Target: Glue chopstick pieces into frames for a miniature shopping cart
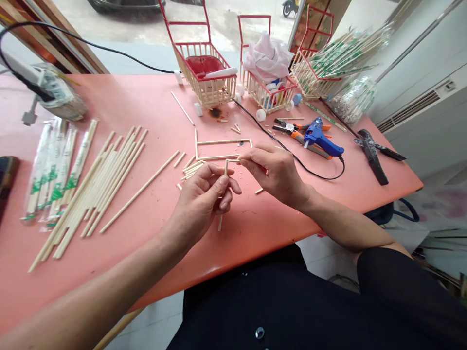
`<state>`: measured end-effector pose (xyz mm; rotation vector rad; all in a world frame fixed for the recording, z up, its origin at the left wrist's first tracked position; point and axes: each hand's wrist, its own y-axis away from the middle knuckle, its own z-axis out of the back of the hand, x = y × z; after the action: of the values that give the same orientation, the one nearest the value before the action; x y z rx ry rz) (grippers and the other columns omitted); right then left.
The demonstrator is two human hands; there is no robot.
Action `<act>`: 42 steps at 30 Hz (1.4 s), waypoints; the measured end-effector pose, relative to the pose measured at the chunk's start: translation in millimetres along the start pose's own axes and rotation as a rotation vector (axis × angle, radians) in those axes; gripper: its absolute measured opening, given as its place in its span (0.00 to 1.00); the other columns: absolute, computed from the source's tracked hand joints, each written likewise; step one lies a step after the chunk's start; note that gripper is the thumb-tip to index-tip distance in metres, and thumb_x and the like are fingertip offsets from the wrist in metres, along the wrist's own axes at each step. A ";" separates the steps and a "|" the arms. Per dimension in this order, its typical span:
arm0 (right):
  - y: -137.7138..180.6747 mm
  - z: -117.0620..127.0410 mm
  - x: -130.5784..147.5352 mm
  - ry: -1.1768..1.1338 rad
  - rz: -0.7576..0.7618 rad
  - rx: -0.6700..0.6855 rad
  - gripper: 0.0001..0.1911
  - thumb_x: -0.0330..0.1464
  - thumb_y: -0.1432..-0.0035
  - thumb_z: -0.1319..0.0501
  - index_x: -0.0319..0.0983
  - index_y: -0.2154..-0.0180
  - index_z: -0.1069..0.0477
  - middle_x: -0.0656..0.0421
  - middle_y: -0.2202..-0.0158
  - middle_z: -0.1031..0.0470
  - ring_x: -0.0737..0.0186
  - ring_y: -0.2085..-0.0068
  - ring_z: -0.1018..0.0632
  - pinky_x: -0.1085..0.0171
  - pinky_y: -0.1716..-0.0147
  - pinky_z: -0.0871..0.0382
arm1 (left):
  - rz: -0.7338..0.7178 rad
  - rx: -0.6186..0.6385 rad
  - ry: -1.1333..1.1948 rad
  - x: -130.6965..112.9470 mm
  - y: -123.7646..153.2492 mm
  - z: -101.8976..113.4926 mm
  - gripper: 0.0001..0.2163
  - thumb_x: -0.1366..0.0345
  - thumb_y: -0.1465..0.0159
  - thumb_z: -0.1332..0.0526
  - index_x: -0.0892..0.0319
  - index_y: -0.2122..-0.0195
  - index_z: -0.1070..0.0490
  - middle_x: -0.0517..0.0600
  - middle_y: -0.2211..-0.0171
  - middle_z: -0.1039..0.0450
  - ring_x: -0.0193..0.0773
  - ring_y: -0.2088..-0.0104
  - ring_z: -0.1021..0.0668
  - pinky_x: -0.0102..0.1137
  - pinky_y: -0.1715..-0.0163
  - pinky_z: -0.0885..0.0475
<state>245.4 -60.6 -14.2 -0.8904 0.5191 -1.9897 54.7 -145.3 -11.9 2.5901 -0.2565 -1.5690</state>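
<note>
My left hand [202, 201] is closed around a thin wooden stick [225, 168]; its top shows above the fingers and its lower end below the palm. With fingertips pinched, my right hand [277, 170] holds a short stick piece [232, 160] crosswise at the top of that stick, the two forming a corner. Whether they are joined cannot be made out. Just behind my hands lies a rectangular outline of sticks [223, 142] on the pink table [153, 243]. Short cut pieces [191, 167] lie partly behind my left hand.
Loose chopsticks [105, 184] and wrapped ones [54, 170] lie at left. A blue glue gun [321, 138] rests by pliers [290, 127] at right, its black cord crossing the table. Small stick carts [211, 90] stand at the back. A black tool [372, 155] lies far right.
</note>
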 end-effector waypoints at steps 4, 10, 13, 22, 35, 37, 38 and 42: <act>0.3 0.0 0.0 -0.003 0.003 -0.001 0.13 0.31 0.20 0.39 0.39 0.62 0.22 0.61 0.67 0.28 0.66 0.67 0.31 0.66 0.61 0.33 | 0.000 0.004 -0.012 -0.1 -0.1 0.4 0.14 0.62 0.36 0.22 0.58 0.59 0.26 0.48 0.70 0.20 0.26 0.81 0.32 0.23 0.79 0.37; 0.0 0.8 -0.1 0.019 -0.020 0.031 0.14 0.33 0.19 0.40 0.39 0.61 0.22 0.61 0.66 0.28 0.65 0.67 0.30 0.65 0.61 0.32 | -0.008 0.011 -0.018 -0.1 -0.4 0.9 0.14 0.62 0.35 0.22 0.58 0.59 0.26 0.47 0.70 0.20 0.26 0.81 0.32 0.23 0.79 0.37; -0.1 1.1 0.6 0.002 -0.006 0.014 0.13 0.32 0.20 0.39 0.39 0.62 0.22 0.61 0.66 0.28 0.65 0.67 0.30 0.66 0.61 0.32 | -0.005 0.007 -0.019 0.3 -0.3 0.9 0.14 0.62 0.35 0.23 0.58 0.58 0.26 0.48 0.70 0.20 0.26 0.81 0.32 0.23 0.79 0.37; 0.5 0.4 0.3 0.000 -0.023 0.023 0.14 0.33 0.19 0.40 0.39 0.62 0.22 0.61 0.66 0.28 0.65 0.67 0.31 0.65 0.61 0.33 | -0.003 0.005 -0.017 -0.2 0.0 0.5 0.14 0.62 0.35 0.23 0.57 0.59 0.27 0.47 0.70 0.20 0.26 0.81 0.32 0.24 0.79 0.37; -0.5 0.2 1.4 -0.003 0.001 -0.010 0.13 0.31 0.20 0.39 0.38 0.62 0.22 0.60 0.65 0.25 0.65 0.65 0.28 0.66 0.60 0.32 | -0.002 0.007 -0.009 0.1 0.0 0.3 0.13 0.63 0.35 0.23 0.58 0.59 0.27 0.47 0.70 0.20 0.25 0.82 0.32 0.23 0.79 0.37; -0.3 -0.1 1.3 -0.004 -0.006 -0.007 0.13 0.32 0.20 0.39 0.39 0.62 0.22 0.60 0.65 0.26 0.65 0.66 0.28 0.65 0.60 0.32 | -0.004 0.008 -0.013 -0.2 0.0 0.3 0.13 0.63 0.35 0.23 0.57 0.59 0.27 0.47 0.71 0.20 0.26 0.82 0.32 0.23 0.79 0.37; -0.2 -0.1 1.3 -0.004 -0.008 -0.003 0.13 0.32 0.20 0.39 0.39 0.62 0.22 0.60 0.65 0.26 0.65 0.66 0.28 0.65 0.60 0.32 | -0.006 0.008 -0.014 -0.3 0.0 0.3 0.13 0.63 0.35 0.23 0.57 0.59 0.26 0.47 0.71 0.20 0.26 0.82 0.32 0.23 0.79 0.37; 0.0 0.5 1.9 -0.001 -0.017 0.006 0.13 0.32 0.20 0.39 0.39 0.61 0.22 0.60 0.65 0.25 0.65 0.65 0.28 0.65 0.60 0.31 | -0.008 0.008 -0.006 -0.2 -0.2 0.5 0.12 0.63 0.34 0.23 0.58 0.59 0.26 0.48 0.71 0.19 0.25 0.82 0.32 0.23 0.80 0.37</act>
<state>245.1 -62.3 -13.1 -0.8950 0.5066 -2.0048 54.2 -145.1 -12.0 2.5962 -0.2536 -1.5824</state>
